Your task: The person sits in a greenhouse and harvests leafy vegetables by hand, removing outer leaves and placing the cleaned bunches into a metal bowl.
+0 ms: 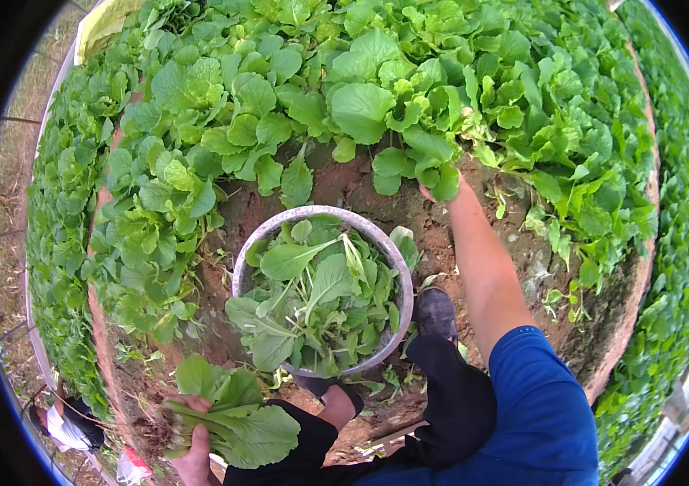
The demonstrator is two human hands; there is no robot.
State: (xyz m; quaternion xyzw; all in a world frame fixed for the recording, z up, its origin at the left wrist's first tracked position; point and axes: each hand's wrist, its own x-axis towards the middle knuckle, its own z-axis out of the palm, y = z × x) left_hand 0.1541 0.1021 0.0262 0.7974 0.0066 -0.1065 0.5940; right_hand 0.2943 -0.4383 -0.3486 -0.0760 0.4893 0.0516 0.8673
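Note:
My left hand (194, 434) is closed around a bunch of leafy greens (247, 419) at the lower left, their soil-covered roots (153, 425) pointing left. My right hand (435, 187) reaches in among the growing leafy plants (423, 149) ahead, right of centre. Leaves cover most of its fingers, so whether they grip a stem cannot be seen. Between my arms stands a round tub (405, 304) with a pale, worn rim, heaped with loose picked leaves (326, 285); some leaves hang over its near left side.
Dense greens (247, 109) grow ahead and on both sides of the bare soil (350, 182). My shoe (435, 310) is right beside the tub. Narrow soil strips run left and right. Another person (68, 425) is at the lower left edge, near a red and white plastic bag (132, 465).

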